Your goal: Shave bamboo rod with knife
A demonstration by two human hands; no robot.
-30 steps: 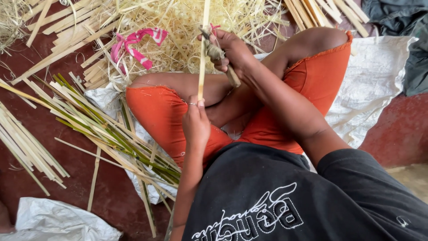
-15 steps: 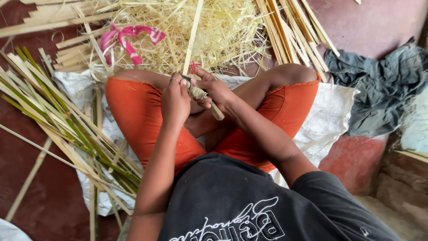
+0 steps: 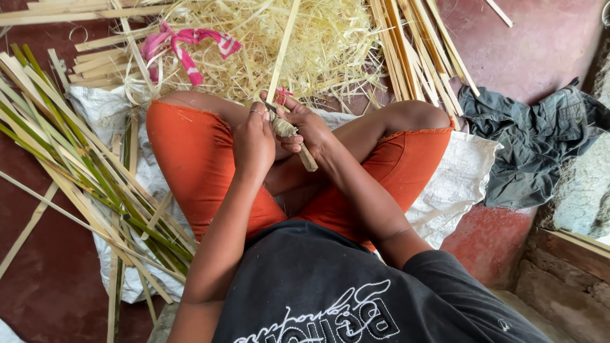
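The left hand was closed around a thin bamboo strip that rose upright from the lap. The right hand gripped a wooden-handled knife against it. Pale shavings lay beyond the knees, and green-edged slats lay to the left.

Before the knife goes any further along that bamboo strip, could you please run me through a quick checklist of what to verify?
1. Left hand grips the bamboo strip: ok.
2. Right hand closed on the knife handle: ok.
3. Blade edge position against the strip: cannot tell, fingers hide it.
4. Bare knees in orange shorts sit close beside the knife: not ok.
5. Strip's far end runs over the pile of shavings, unobstructed: ok.
6. White sack lies under the legs: ok.
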